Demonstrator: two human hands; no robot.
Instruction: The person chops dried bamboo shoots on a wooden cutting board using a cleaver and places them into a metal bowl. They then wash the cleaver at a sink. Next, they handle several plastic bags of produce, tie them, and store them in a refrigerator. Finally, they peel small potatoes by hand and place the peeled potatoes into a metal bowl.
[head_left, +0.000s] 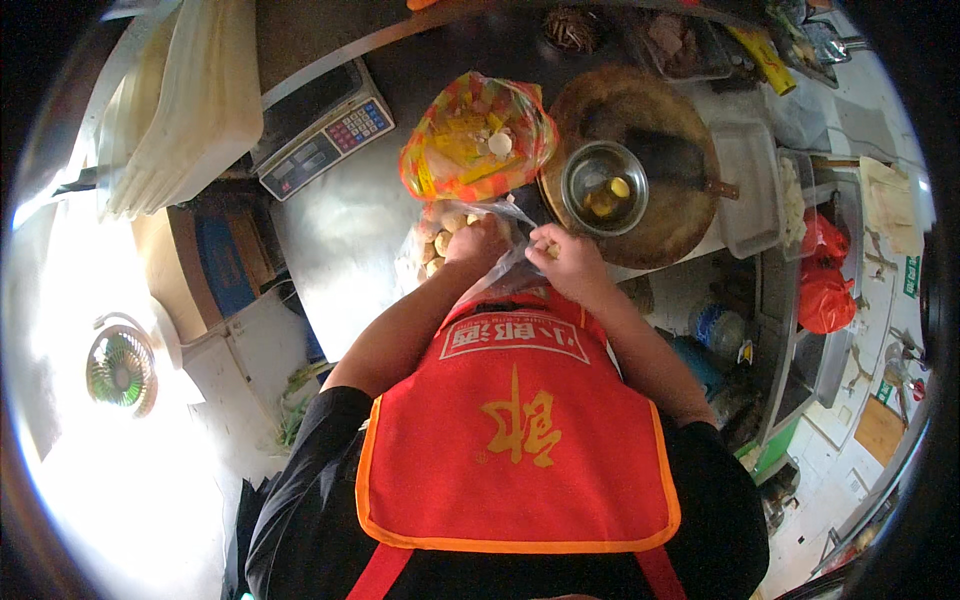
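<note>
My left hand is inside the mouth of a clear plastic bag. Several round tan, egg-like things lie in this bag, beside the hand. My left fingertips are hidden. At the bag's right edge, my right hand has its fingers curled around a small tan thing, mostly covered. A round metal bowl stands beyond my right hand, on a round wooden chopping block. In it lie a yellow ball and some darker brownish matter.
Beyond the clear bag is an orange-and-yellow checked bag holding a white shell-like piece. A dark-bladed cleaver lies on the block. To the left stands a digital scale; a plastic tray is at right.
</note>
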